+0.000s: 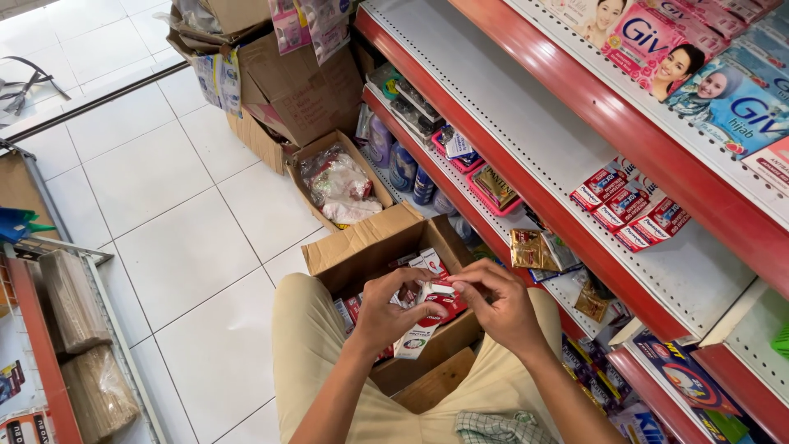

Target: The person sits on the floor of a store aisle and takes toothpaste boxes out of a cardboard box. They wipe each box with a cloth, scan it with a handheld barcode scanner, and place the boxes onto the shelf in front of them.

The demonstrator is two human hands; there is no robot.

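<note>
left hand covers red-and-white box | carton contents mostly hidden

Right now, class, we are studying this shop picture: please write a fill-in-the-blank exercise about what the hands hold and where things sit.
1. The left hand and right hand hold small red and white ____ together.
2. Under the hands, an open ____ box sits between the person's knees.
3. The shelf edges are painted ____.
4. The floor is laid with white ____.

Missing words: packets; cardboard; red; tiles
</note>
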